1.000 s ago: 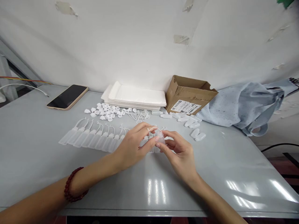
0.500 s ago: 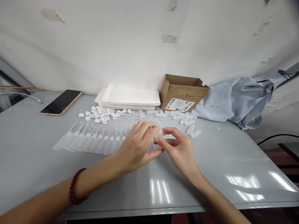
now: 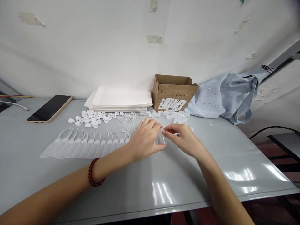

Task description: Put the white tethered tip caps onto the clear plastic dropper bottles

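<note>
My left hand [image 3: 145, 137] holds a small translucent plastic tube [image 3: 163, 139] between its thumb below and its fingers above. At the tube's upper right side, my right hand [image 3: 185, 137] has thumb and forefinger closed together; whether something tiny sits between them is hidden. To the left lies a row of similar frosted tubes [image 3: 81, 149] with caps and thin cord loops, its right end behind my left hand. Loose white caps [image 3: 92, 118] and a tangle of thin white cords [image 3: 127, 118] lie beyond it. More loose tubes [image 3: 172, 116] are behind my right hand.
A stack of white envelopes [image 3: 122, 100] and an open cardboard box [image 3: 174, 93] stand against the wall. A phone [image 3: 50, 108] lies at the left, and light blue cloth [image 3: 211, 97] is at the right. The grey table's front edge [image 3: 140, 215] is near me.
The view has turned slightly right, so the table things sit further left. My right fingers have shifted to the tube's upper side, and more of the tube shows.
</note>
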{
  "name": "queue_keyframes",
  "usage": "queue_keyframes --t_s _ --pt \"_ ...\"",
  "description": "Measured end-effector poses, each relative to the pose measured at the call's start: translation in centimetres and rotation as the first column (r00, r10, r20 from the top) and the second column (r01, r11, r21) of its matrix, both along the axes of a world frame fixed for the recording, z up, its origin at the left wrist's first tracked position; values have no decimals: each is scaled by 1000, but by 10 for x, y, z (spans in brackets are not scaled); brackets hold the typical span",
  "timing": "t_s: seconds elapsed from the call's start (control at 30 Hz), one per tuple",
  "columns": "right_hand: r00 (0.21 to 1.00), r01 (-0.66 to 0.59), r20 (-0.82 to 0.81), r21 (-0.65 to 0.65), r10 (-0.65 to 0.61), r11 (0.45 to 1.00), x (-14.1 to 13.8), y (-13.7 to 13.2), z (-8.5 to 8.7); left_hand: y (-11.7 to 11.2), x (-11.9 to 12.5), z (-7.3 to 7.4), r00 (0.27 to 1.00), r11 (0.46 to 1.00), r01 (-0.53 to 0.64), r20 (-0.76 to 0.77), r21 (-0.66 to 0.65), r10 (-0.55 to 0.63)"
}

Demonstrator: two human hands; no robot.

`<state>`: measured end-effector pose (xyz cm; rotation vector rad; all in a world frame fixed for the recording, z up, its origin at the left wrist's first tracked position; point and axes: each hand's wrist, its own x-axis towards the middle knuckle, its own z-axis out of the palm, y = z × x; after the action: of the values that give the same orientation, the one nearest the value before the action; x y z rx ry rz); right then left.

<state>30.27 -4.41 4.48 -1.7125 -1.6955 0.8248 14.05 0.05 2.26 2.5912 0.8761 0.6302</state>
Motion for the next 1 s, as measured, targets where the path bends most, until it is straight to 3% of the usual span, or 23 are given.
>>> queue_keyframes --t_s 0.17,0.33,1.0 --pt "989 -54 136 -71 64 996 4 0 -4 0 4 -5 994 997 -11 -112 -71 3" --pt "978 -49 194 -144 77 988 2 1 -7 -1 5 -7 976 1000 13 -219 3 -12" --pt "956 -70 264 -212 126 975 2 5 -17 -2 7 -13 958 1000 8 -288 -20 -14"
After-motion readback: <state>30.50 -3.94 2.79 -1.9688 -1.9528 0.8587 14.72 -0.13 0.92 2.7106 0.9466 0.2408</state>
